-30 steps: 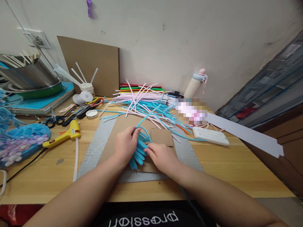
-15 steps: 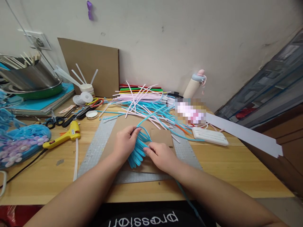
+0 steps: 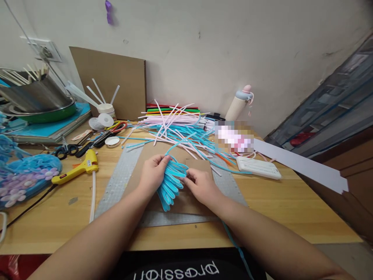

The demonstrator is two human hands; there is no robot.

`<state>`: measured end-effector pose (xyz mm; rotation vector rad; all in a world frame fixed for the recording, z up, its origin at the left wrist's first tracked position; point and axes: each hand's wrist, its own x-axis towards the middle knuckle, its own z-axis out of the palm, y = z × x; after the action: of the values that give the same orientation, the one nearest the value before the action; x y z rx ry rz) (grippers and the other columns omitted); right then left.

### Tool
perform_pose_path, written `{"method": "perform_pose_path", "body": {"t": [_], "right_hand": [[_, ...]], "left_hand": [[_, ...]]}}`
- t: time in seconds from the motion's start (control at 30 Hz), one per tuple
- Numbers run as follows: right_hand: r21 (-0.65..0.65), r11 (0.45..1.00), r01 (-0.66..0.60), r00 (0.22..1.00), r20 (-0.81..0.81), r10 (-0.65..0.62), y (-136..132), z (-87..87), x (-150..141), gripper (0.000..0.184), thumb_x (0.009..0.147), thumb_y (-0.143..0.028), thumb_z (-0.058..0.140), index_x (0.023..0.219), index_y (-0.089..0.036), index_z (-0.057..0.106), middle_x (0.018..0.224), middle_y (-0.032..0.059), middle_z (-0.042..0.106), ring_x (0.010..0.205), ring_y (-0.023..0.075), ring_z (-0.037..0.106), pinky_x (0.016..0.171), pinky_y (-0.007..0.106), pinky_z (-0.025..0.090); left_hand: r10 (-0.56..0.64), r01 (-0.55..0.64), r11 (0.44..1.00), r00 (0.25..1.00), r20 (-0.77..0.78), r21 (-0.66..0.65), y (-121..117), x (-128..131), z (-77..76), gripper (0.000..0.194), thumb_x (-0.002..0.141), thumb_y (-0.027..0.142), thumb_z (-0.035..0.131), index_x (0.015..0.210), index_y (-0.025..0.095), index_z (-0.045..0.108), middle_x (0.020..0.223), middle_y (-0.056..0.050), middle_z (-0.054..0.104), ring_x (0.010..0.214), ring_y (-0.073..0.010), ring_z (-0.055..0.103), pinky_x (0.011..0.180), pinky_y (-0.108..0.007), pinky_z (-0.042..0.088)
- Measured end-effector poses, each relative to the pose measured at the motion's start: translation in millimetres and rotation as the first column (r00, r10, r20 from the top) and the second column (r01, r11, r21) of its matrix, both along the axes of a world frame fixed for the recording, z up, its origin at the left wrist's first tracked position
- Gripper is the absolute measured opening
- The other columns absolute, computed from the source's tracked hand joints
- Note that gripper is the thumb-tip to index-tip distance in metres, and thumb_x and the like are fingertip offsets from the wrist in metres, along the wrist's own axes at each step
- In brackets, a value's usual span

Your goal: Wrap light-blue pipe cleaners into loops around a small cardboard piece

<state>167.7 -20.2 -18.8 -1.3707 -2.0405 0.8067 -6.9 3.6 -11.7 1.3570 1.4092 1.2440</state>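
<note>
Between my hands is a bunch of light-blue pipe cleaners (image 3: 170,187) bent into several narrow loops, fanned out toward me. My left hand (image 3: 152,172) is closed, its thumb and fingers pinching the bunch at its upper left, and one loose end sticks up above the thumb. On the other side, my right hand (image 3: 202,186) is closed with its fingertips at the tip of an upper loop; part of its grip is hidden. A blue strand hangs down past my right forearm over the table edge. Beneath the hands lie brown cardboard (image 3: 140,165) and a grey cutting mat (image 3: 112,190).
To the left are a yellow glue gun (image 3: 87,163), black scissors (image 3: 66,149) and a blue fuzzy piece with flowers (image 3: 32,177). Loose pipe cleaners (image 3: 180,132) pile up behind the mat. A tilted bottle (image 3: 236,104) and a white power bank (image 3: 258,168) are at right.
The upper loop, earlier rounded and open, now lies narrow beside the others, and the bunch is fanned wider. My right hand has shifted slightly up and right; my left still pinches.
</note>
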Motion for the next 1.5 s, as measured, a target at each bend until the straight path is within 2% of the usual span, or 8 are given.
{"method": "perform_pose_path", "body": {"t": [0.17,0.33,0.5,0.6,0.83,1.0,1.23,1.5], "right_hand": [[0.048,0.998,-0.033,0.989,-0.142,0.039,-4.8,7.2,0.5,0.019,0.084,-0.031,0.049,0.072,-0.019,0.057,0.066,0.0004,0.06,0.06,0.013,0.052,0.055,0.023,0.034],[-0.195,0.974,-0.112,0.9,-0.437,0.016,-4.6,8.1,-1.9,0.021,0.085,-0.034,0.045,0.075,-0.018,0.055,0.066,-0.0012,0.059,0.04,0.0061,0.044,0.042,0.02,0.032],[-0.493,0.835,-0.244,0.78,-0.612,-0.134,0.3,7.8,-3.1,0.029,0.082,-0.041,0.046,0.068,-0.016,0.048,0.056,-0.0009,0.057,0.032,0.0046,0.042,0.034,0.017,0.022],[-0.551,0.759,-0.346,0.723,-0.672,-0.159,2.0,8.9,-2.0,0.027,0.081,-0.041,0.046,0.071,-0.016,0.047,0.056,-0.0005,0.058,0.033,0.0052,0.043,0.033,0.017,0.018],[-0.32,0.892,-0.32,0.789,-0.611,0.064,-2.0,10.3,0.9,0.012,0.079,-0.022,0.043,0.072,-0.016,0.05,0.062,-0.0028,0.054,0.041,0.0042,0.046,0.041,0.018,0.029],[-0.41,0.849,-0.333,0.784,-0.62,0.009,-1.5,8.6,-0.3,0.017,0.08,-0.03,0.043,0.076,-0.015,0.051,0.06,-0.002,0.056,0.037,0.005,0.045,0.038,0.018,0.027],[-0.5,0.818,-0.285,0.692,-0.697,-0.185,2.7,11.0,-1.9,0.02,0.078,-0.034,0.044,0.073,-0.016,0.05,0.05,-0.002,0.053,0.034,0.0068,0.044,0.033,0.018,0.02],[-0.476,0.826,-0.301,0.724,-0.678,-0.127,2.2,9.6,5.0,0.027,0.079,-0.031,0.039,0.068,-0.013,0.055,0.054,0.0038,0.061,0.037,0.0083,0.047,0.037,0.02,0.025]], "left_hand": [[0.015,-0.015,1.0,1.0,0.019,-0.005,-0.5,0.5,-0.4,0.039,0.074,0.05,0.055,0.079,0.013,0.067,0.068,-0.005,0.068,0.059,-0.0161,0.059,0.056,-0.023,0.043],[0.007,-0.007,1.0,1.0,-0.007,0.011,-1.6,1.8,-2.6,0.037,0.074,0.049,0.055,0.08,0.014,0.067,0.066,-0.003,0.067,0.059,-0.0158,0.058,0.054,-0.022,0.041],[0.006,0.0,0.998,0.996,-0.087,0.068,-4.0,3.0,-1.7,0.035,0.078,0.046,0.051,0.08,0.015,0.066,0.066,-0.002,0.064,0.059,-0.0141,0.056,0.054,-0.021,0.04],[0.037,-0.027,0.996,0.992,-0.118,0.091,-5.6,3.1,0.2,0.034,0.078,0.045,0.051,0.08,0.015,0.066,0.067,-0.003,0.065,0.061,-0.0145,0.056,0.055,-0.021,0.04],[0.011,-0.005,0.998,0.994,-0.111,0.059,-5.7,3.0,0.7,0.037,0.078,0.047,0.051,0.082,0.014,0.068,0.068,-0.004,0.067,0.06,-0.0155,0.058,0.055,-0.023,0.041],[-0.002,0.003,0.999,0.999,-0.042,0.036,-4.8,3.0,-0.8,0.038,0.076,0.049,0.053,0.08,0.014,0.068,0.069,-0.004,0.067,0.062,-0.0164,0.058,0.057,-0.023,0.043],[-0.156,0.188,0.981,0.922,0.355,-0.056,-6.7,2.1,12.9,0.041,0.073,0.046,0.058,0.097,0.013,0.065,0.085,-0.007,0.069,0.073,-0.0191,0.063,0.068,-0.027,0.048],[-0.263,0.26,0.964,0.962,0.072,0.05,-5.6,0.1,11.6,0.039,0.079,0.04,0.053,0.106,0.015,0.062,0.097,-0.008,0.066,0.086,-0.0214,0.06,0.075,-0.028,0.046]]}}
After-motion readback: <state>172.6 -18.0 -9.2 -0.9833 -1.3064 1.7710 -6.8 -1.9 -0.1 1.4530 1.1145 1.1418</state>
